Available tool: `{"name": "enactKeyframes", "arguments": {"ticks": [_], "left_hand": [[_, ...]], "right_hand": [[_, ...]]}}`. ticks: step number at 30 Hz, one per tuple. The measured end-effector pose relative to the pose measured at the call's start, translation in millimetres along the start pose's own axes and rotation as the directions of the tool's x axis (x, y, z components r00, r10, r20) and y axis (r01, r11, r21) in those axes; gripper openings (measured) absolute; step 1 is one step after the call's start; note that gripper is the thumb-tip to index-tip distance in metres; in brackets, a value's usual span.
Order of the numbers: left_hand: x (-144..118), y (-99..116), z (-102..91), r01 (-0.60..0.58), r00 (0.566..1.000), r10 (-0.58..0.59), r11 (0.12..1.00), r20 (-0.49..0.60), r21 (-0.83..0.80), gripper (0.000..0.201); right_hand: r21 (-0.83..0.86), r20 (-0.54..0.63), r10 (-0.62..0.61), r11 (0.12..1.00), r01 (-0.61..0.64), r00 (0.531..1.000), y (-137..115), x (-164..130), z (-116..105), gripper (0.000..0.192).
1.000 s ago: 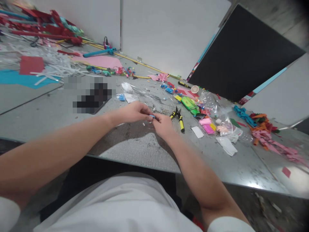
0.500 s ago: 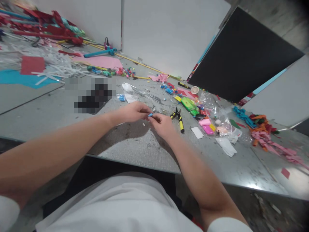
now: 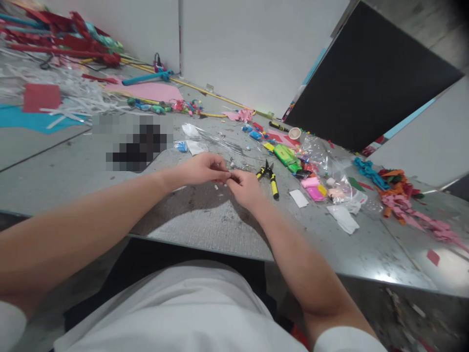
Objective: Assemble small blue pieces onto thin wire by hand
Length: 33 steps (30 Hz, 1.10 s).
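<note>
1. The left hand (image 3: 203, 169) and right hand (image 3: 246, 188) are met fingertip to fingertip above the table (image 3: 205, 225).
2. Whether anything is pinched cannot be told.
3. Pliers (image 3: 270, 177) lie just beside the right hand.

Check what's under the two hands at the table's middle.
Bare grey table with dark specks and shadow lies under the left hand and right hand. Whatever the meeting fingertips pinch is covered. Yellow-handled pliers lie just beyond.
</note>
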<state>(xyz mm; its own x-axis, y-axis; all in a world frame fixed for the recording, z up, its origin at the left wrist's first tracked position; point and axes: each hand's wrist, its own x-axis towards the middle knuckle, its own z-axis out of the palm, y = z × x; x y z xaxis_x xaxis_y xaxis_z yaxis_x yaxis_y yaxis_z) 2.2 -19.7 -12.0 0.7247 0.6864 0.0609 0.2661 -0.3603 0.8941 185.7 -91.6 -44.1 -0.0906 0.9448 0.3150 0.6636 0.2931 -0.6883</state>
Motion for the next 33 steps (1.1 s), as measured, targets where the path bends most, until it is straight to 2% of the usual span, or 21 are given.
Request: {"name": "enactKeyframes", "arguments": {"ticks": [3,7,12,14,17,22,28,33], "left_hand": [[2,1,-0.3,0.038,0.999,-0.038,0.999,-0.013,0.016,0.027],[3,0,0.5,0.055,0.995,-0.041,0.986,-0.087,0.159,0.039],[3,-1,1.4,0.011,0.992,0.020,0.972,-0.126,0.234,0.021],[3,-1,1.3,0.006,0.994,0.016,0.980,-0.111,0.197,0.018],[3,-2,1.0,-0.013,0.999,0.019,0.993,-0.050,0.114,0.022],[2,-3,0.5,-0.050,0.999,0.048,0.995,0.023,0.081,0.035],[-2,-1,-0.5,0.027,0.999,-0.028,1.000,0.043,0.011,0.047],[0,-10,-2.4,-0.084,0.991,0.087,0.996,0.103,-0.024,0.039]], "right_hand": [[-0.041,-0.046,-0.011,0.999,0.009,0.999,0,0,1,0.022],[-0.100,-0.106,-0.022,0.995,0.011,0.994,0,-1,3,0.016],[-0.033,-0.119,-0.035,0.999,0.032,0.992,-3,-3,1,0.018],[0.008,-0.109,-0.022,1.000,0.023,0.994,-4,-4,0,0.017],[0.081,-0.111,0.063,0.995,-0.054,0.992,-4,-2,0,0.016],[0.172,-0.163,0.157,0.977,-0.129,0.974,-1,1,0,0.031],[0.157,-0.185,0.170,0.977,-0.142,0.968,2,3,-1,0.034],[0.089,-0.203,0.099,0.993,-0.083,0.974,4,5,-1,0.025]]}}
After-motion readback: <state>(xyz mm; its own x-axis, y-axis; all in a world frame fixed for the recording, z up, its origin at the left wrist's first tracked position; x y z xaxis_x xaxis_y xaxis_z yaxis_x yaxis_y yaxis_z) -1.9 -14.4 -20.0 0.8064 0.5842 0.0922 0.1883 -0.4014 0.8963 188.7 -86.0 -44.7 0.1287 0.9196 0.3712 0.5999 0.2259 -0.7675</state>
